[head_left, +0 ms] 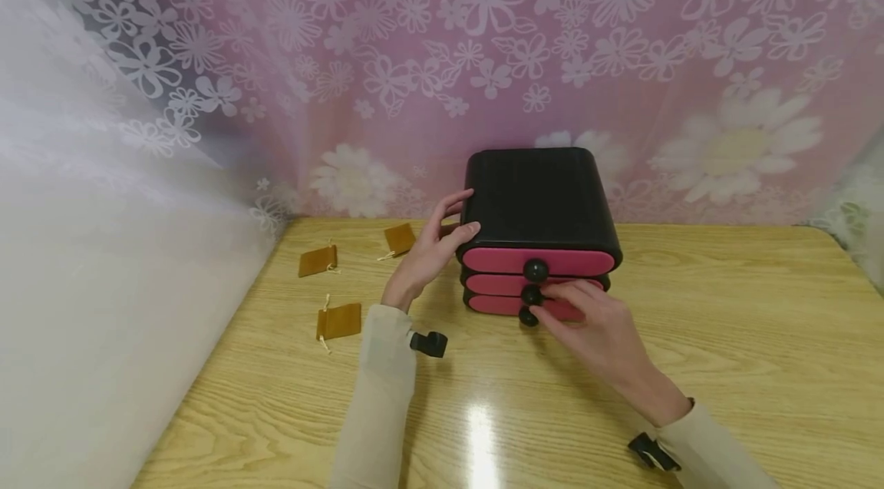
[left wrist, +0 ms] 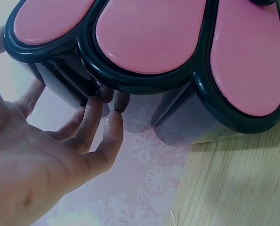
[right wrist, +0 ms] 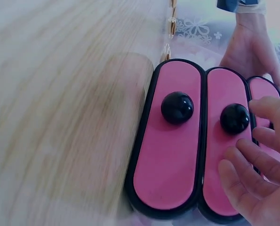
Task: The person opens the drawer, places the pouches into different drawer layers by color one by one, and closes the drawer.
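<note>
While upright, drawer box [head_left: 539, 201] fronts camera-facing

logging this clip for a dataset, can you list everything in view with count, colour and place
black plastic drawer chest with three pink drawer fronts: 1, black and pink, middle of table near the curtain
round black drawer knobs: 3, black, one on each drawer front
small brown drawstring pouches: 3, brown, on table left of the chest
light wooden table: 1, pale wood
pink floral curtain: 1, pink and white, behind table
left hand: 1, rests on the chest's left side
right hand: 1, fingers at the lower drawer fronts; its grip is unclear
</note>
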